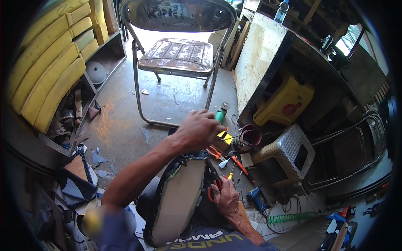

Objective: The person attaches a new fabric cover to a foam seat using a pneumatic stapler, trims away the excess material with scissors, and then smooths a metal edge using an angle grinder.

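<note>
My left hand [197, 130] is raised over the floor tools, its fingers curled together; what they hold, if anything, is hidden. Just past its fingertips, a green tool with a round disc [221, 113] shows. My right hand [226, 196] is closed around red-handled scissors [212, 191], whose blades are hidden. Across my lap lies a padded piece [178, 198] with a beige face and dark edges, between my forearms. A screwdriver with a yellow handle [230, 175] lies just beyond my right hand.
Ahead stands a rusty metal folding chair [178, 56]. At right are a dark red can [251, 135], orange-handled pliers [215, 152], a hammer [243, 168], a stool [284, 154], a blue air tool [257, 198] and a green coiled hose [289, 218]. Yellow cushions [50, 79] lean at left.
</note>
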Demonstrator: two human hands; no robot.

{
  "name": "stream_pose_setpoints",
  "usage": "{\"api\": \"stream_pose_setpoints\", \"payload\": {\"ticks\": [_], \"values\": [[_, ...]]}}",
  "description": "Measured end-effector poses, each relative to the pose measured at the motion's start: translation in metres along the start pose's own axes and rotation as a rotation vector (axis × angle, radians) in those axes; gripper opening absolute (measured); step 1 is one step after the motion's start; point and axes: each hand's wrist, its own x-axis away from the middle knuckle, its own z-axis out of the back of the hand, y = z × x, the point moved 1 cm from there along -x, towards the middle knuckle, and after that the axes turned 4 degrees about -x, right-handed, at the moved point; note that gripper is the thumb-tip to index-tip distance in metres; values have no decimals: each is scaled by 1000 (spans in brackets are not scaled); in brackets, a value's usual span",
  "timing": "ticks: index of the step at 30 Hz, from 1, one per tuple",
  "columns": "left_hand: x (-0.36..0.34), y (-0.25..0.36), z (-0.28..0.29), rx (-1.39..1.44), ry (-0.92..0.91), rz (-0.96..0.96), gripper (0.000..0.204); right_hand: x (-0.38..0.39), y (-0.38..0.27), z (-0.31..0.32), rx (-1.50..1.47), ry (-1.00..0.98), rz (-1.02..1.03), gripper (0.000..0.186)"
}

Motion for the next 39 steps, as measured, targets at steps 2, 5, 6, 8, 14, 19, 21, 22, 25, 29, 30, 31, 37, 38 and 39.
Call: {"api": "stream_pose_setpoints", "payload": {"ticks": [2, 5, 6, 8, 14, 19, 21, 22, 25, 29, 30, 31, 37, 38, 39], "values": [[14, -15, 10, 37, -102, 305, 30, -4, 4, 11, 23, 12, 11, 50], [61, -29, 16, 220, -281, 455, 41, -5, 22, 20, 28, -3, 40, 56], [73, -27, 18, 363, -381, 480, 53, -6, 30, 24, 29, -10, 45, 58], [89, -12, 23, 617, -500, 554, 61, -20, 46, 36, 83, -19, 235, 60], [127, -10, 1, 683, -424, 485, 79, -109, 70, 59, 124, -262, 640, 66], [118, -10, -2, 758, -442, 451, 77, -152, 75, 52, 135, -366, 876, 61], [114, -9, -1, 817, -461, 498, 76, -159, 81, 50, 66, -370, 934, 51], [112, -9, -2, 872, -466, 537, 76, -158, 86, 47, 42, -356, 935, 51], [112, -6, -1, 1046, -427, 640, 72, -152, 95, 43, -66, -381, 865, 46], [147, -4, 15, 1125, -259, 778, 65, -137, 127, 0, -258, -133, 485, 42], [154, -8, 28, 1068, -189, 746, 61, -127, 150, -6, 29, -30, 580, 40], [167, -21, 47, 960, -107, 813, 61, -112, 170, -17, 42, 5, 305, 35], [353, -21, 268, 619, 1044, 1042, 65, 70, 339, -68, 388, -232, -356, 38], [394, 1, 299, 554, 1172, 927, 62, 82, 333, -77, 537, -335, -484, 35], [425, 19, 311, 375, 1406, 965, 58, 82, 322, -77, 589, -350, -462, 36]]}}
